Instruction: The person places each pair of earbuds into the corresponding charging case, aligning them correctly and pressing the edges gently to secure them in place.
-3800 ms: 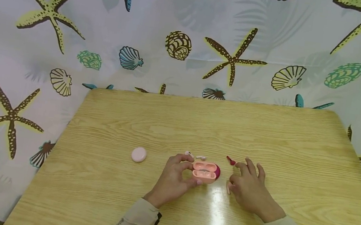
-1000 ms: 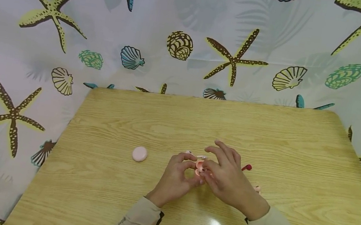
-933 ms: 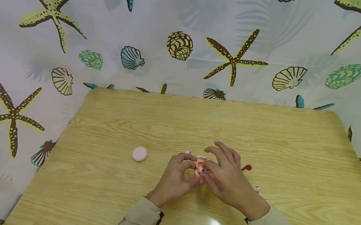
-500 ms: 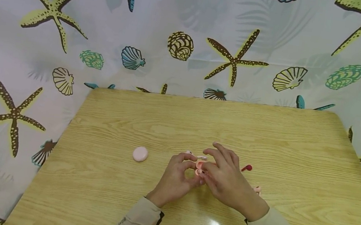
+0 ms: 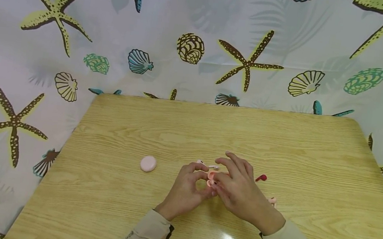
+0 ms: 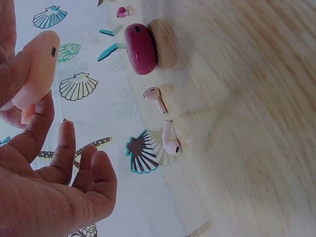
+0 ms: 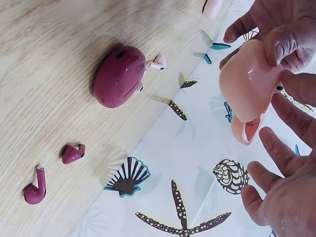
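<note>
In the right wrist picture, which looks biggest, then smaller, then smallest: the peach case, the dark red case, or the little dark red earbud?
1. Peach case, gripped by the left hand; it is nearest the camera, so its lead is unsure.
2. Dark red case, lying on the table.
3. Dark red earbud, clearly smallest.

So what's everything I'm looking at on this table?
table: one, light wood, fills the middle of the head view.
curtain: one, pale with starfish and shells, behind the table.
peach case: one, held up between the two hands.
dark red case: one, lying on the table behind the hands.
round pink case: one, on the table, off to the left.
pale earbuds: two, whitish pink, beside the dark red case.
reddish earbuds: two, one dark red, one pinker, right of the hands.
left hand: pinches the peach case.
right hand: fingers spread, at the peach case.
</note>
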Demonstrator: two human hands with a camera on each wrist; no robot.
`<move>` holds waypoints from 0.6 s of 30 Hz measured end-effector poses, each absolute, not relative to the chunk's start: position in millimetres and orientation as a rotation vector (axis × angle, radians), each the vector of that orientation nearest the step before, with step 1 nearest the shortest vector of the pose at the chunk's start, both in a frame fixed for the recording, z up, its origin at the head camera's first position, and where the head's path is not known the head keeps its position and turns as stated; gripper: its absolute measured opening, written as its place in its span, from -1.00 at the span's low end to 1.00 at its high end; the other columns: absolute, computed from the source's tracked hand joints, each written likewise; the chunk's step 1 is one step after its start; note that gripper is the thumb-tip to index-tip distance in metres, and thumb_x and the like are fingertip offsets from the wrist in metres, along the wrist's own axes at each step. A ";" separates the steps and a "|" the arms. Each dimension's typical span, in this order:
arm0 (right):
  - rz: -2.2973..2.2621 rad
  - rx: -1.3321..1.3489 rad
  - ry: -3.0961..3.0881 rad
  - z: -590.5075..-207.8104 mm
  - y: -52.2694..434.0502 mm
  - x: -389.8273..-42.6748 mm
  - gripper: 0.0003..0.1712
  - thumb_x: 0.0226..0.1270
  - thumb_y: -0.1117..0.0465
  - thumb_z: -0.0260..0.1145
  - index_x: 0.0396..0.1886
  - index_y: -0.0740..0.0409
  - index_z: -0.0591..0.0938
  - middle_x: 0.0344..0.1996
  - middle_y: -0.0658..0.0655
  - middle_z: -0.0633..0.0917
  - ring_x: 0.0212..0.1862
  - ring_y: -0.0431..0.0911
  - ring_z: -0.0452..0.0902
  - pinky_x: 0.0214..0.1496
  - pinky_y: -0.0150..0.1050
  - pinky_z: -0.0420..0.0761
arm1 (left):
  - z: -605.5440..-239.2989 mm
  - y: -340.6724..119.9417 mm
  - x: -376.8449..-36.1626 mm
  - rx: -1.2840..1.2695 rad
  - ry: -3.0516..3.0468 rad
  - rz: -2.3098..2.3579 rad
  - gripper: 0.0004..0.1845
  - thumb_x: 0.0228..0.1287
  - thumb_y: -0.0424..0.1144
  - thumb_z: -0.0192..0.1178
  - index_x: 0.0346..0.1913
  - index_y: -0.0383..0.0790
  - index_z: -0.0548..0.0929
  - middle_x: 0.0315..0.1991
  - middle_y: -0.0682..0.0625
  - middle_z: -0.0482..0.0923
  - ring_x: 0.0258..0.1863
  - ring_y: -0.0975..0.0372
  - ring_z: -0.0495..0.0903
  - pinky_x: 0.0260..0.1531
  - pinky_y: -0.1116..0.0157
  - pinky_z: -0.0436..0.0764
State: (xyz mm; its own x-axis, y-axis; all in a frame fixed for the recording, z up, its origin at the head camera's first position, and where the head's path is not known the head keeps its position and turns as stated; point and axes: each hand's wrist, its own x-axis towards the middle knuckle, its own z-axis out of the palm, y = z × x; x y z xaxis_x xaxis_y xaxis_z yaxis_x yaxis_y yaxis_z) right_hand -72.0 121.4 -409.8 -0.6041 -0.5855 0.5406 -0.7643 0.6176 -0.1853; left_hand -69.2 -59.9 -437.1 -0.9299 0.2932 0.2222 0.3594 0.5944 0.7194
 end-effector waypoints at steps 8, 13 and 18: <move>0.591 1.072 -2.374 -408.2 122.8 -72.7 -0.88 0.22 0.15 0.33 -0.31 0.09 0.64 0.06 0.27 0.56 0.26 0.29 0.34 0.13 0.23 0.33 | -435.9 -60.7 -69.4 -0.556 -2.736 -1.267 -0.78 -0.02 -0.15 0.46 -0.35 -0.19 0.72 -0.03 -0.04 0.57 0.15 -0.01 0.45 0.17 0.03 0.42; 0.639 1.028 -2.333 -403.1 128.7 -74.3 -0.58 0.51 -0.01 -0.03 -0.31 0.14 0.65 0.05 0.31 0.55 0.22 0.34 0.35 0.11 0.25 0.30 | -434.7 -62.0 -68.7 -0.544 -2.759 -1.290 -0.74 -0.02 -0.14 0.46 -0.31 -0.24 0.72 0.00 -0.03 0.56 0.19 -0.01 0.42 0.19 0.02 0.41; 0.641 0.966 -2.357 -401.2 141.3 -75.0 -0.40 0.51 -0.11 -0.19 -0.31 0.20 0.63 0.06 0.33 0.54 0.21 0.34 0.33 0.08 0.29 0.26 | -435.6 -63.1 -69.5 -0.541 -2.755 -1.264 -0.75 -0.06 -0.17 0.48 -0.36 -0.23 0.70 -0.02 -0.03 0.57 0.15 0.00 0.44 0.16 0.04 0.42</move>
State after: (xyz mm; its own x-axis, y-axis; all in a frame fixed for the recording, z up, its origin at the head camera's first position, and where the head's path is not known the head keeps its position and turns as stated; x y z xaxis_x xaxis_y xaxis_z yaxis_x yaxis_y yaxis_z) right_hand -75.0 141.3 -401.2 -0.6173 -0.4969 0.6099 -0.7373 0.6359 -0.2281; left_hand -69.5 -63.1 -435.6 -0.9364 0.2885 0.1996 0.3395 0.6016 0.7231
